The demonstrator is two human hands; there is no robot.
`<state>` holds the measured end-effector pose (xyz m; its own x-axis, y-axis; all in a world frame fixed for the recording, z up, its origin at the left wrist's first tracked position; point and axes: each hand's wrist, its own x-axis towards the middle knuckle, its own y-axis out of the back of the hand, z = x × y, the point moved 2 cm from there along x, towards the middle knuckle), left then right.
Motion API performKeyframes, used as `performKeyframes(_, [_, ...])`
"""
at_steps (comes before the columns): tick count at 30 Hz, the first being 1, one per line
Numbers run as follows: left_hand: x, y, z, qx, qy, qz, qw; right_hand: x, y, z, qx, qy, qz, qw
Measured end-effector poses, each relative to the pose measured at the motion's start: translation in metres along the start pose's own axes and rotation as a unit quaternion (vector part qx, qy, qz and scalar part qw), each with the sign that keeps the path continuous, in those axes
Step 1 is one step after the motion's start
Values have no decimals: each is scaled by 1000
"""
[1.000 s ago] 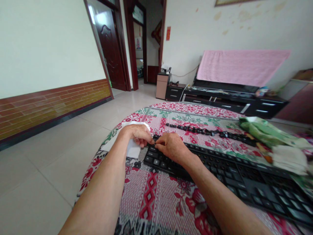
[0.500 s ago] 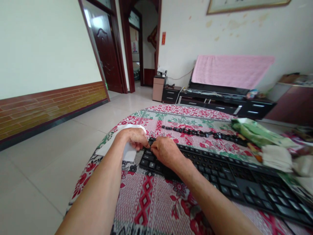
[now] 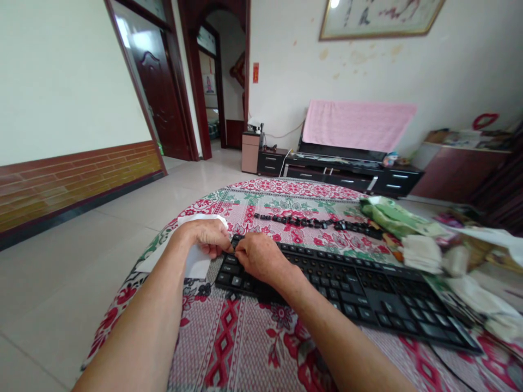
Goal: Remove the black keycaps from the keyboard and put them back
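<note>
A black keyboard (image 3: pixel 370 296) lies across the table, with several keys gone from its upper rows and bare sockets showing there. At its upper left corner, my left hand (image 3: pixel 210 235) is closed with the fingertips pinched together. My right hand (image 3: pixel 259 256) is closed too, its fingers pinched right beside the left fingertips over the same keys. What either pinch holds is too small and too covered to make out. Beneath my left hand and wrist lies white paper (image 3: pixel 198 264). Behind the keyboard, loose black keycaps (image 3: pixel 304 221) form a long row.
A patterned red, white and green tablecloth (image 3: pixel 229 348) covers the table. To the right are a green packet (image 3: pixel 402 218), a folded beige cloth (image 3: pixel 421 253) and more clutter. A black cable (image 3: pixel 449 370) runs off the keyboard's near side. Beyond stands a low black cabinet (image 3: pixel 310 173).
The head view has swung right and slightly up, so everything sits further left. Both hands stay pinched at the keyboard's upper left corner, with only slight finger movement.
</note>
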<state>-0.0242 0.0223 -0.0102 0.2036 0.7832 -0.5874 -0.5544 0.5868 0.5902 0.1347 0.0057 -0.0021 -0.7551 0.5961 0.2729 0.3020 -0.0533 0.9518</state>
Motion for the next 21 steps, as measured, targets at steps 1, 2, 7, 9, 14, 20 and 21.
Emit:
performKeyframes(1, [-1, 1, 0, -2, 0, 4, 1000, 0, 1, 1, 8, 7, 2, 1000])
performKeyframes(2, [-1, 2, 0, -3, -3, 11, 1000, 0, 2, 4, 17, 13, 7, 1000])
performKeyframes(7, [1, 11, -2, -9, -38, 95, 995, 14, 8, 41, 11, -38, 56, 998])
performKeyframes(9, [4, 14, -3, -16, -37, 146, 989, 26, 8, 62, -14, -87, 72, 993])
performKeyframes(14, [6, 16, -1, -53, -38, 214, 975, 58, -8, 97, -49, -170, 26, 984])
performKeyframes(20, [3, 15, 4, -77, -36, 242, 967, 82, -27, 103, -72, -193, -22, 978])
performKeyframes(21, [4, 16, 4, -79, -36, 246, 965, 84, -29, 104, -70, -196, -28, 978])
